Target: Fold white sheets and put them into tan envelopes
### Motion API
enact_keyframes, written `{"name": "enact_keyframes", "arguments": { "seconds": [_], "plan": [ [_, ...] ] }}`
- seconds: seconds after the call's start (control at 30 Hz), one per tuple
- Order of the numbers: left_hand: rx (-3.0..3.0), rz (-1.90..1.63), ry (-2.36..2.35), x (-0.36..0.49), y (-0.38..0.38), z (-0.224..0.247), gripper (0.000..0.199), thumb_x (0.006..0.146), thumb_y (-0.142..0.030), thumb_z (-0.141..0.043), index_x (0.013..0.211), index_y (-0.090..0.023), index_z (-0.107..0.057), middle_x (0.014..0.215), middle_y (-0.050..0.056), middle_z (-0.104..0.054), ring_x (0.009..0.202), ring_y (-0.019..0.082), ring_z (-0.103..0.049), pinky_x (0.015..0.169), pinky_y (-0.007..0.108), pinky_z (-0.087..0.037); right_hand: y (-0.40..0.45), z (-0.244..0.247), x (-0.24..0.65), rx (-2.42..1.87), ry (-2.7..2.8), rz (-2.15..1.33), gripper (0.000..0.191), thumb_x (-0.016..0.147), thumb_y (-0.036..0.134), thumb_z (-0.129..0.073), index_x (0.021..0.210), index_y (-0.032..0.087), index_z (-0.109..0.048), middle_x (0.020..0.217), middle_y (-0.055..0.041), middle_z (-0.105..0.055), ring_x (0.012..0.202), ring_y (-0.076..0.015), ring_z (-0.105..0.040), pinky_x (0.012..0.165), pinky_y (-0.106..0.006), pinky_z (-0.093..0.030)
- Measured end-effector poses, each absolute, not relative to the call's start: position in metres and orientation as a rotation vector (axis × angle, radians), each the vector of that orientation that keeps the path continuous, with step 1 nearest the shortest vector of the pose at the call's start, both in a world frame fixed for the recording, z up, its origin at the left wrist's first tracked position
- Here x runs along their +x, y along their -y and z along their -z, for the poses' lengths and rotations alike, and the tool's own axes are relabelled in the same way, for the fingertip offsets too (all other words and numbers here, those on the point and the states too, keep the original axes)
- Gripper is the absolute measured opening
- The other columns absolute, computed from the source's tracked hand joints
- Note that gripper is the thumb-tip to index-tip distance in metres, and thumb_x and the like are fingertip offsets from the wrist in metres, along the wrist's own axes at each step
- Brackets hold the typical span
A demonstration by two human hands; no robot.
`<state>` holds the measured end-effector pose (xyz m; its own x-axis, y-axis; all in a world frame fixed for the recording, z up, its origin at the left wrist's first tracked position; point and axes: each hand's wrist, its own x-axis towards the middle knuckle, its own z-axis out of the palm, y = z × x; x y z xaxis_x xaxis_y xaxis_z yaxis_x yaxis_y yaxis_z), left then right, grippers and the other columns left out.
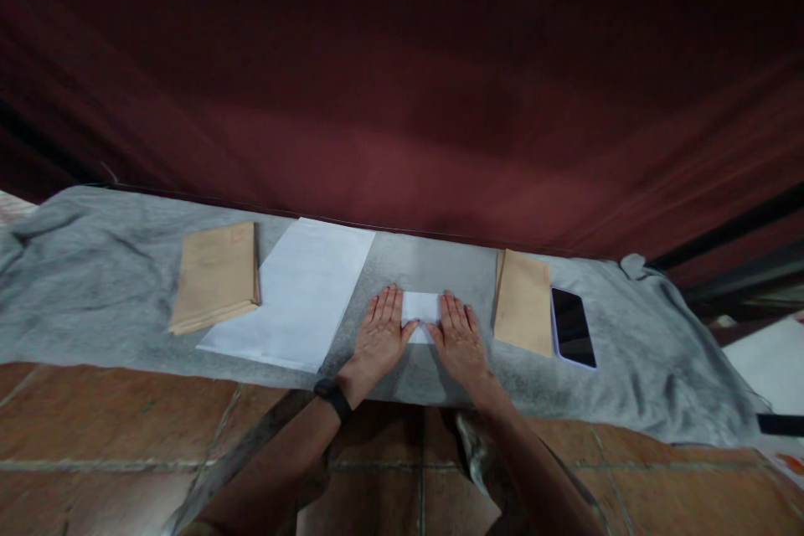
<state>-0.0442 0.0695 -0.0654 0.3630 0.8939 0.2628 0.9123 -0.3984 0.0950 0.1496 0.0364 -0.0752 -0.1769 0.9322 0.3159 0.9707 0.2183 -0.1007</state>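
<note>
A small folded sheet of white paper [420, 306] lies on the grey cloth in front of me. My left hand [380, 331] rests flat on its left side, fingers stretched forward. On the right side, my right hand [460, 337] lies flat in the same way. Both thumbs point inward and nearly meet at the paper's lower part. The palms cover the paper's side edges. Left of my hands is a stack of larger white sheets [301, 293], and brown envelopes [523, 301] lie to the right.
Another pile of brown envelopes [217, 272] overlaps the white sheets' left edge. A phone [573, 328] with a dark screen lies beside the right envelopes. The grey cloth [653, 352] covers a long, narrow surface against a dark red fabric backdrop [402, 167]. Floor tiles [113, 419] show below.
</note>
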Motion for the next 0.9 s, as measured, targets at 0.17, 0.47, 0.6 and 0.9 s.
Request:
{"name": "enact_keyframes", "arguments": {
  "seconds": [0.17, 0.47, 0.6, 0.9],
  "plan": [
    [-2.518, 0.391, 1.716, -0.05, -0.07, 0.064, 0.073, 0.105, -0.054, -0.03, 0.157, -0.003, -0.034, 0.162, 0.022, -0.036, 0.153, 0.03, -0.032, 0.125, 0.048, -0.027, -0.033, 0.077, 0.155, -1.775, 2.149, 0.211, 0.065, 0.108, 0.043, -0.034, 0.161, 0.006, -0.027, 0.161, -0.0206, -0.04, 0.148, -0.032, -0.04, 0.121, -0.052, -0.029],
    [-2.485, 0.415, 1.797, -0.055, -0.071, 0.061, 0.07, 0.105, -0.05, -0.028, 0.156, -0.002, -0.036, 0.161, 0.022, -0.037, 0.153, 0.032, -0.032, 0.124, 0.053, -0.028, -0.027, 0.077, 0.163, -1.78, 2.124, 0.212, 0.063, 0.108, 0.042, -0.036, 0.161, 0.009, -0.027, 0.161, -0.0188, -0.042, 0.149, -0.031, -0.039, 0.121, -0.052, -0.03],
    [-2.509, 0.547, 1.747, -0.045, -0.069, 0.053, 0.065, 0.106, -0.044, -0.029, 0.157, -0.003, -0.034, 0.161, 0.023, -0.037, 0.154, 0.032, -0.03, 0.124, 0.053, -0.029, -0.027, 0.077, 0.169, -1.782, 2.13, 0.134, 0.057, 0.108, 0.036, -0.034, 0.159, 0.01, -0.034, 0.161, -0.0164, -0.041, 0.15, -0.0288, -0.038, 0.122, -0.05, -0.03],
    [-3.054, 0.51, 1.169, 0.006, -0.04, 0.051, 0.063, 0.104, -0.049, -0.04, 0.153, -0.009, -0.041, 0.161, 0.017, -0.042, 0.153, 0.025, -0.034, 0.126, 0.046, -0.026, -0.044, 0.065, 0.197, -1.657, 2.216, -0.161, 0.05, 0.102, 0.013, -0.033, 0.148, 0.014, -0.053, 0.155, -0.0135, -0.052, 0.145, -0.0237, -0.046, 0.12, -0.047, -0.039]
  ]
}}
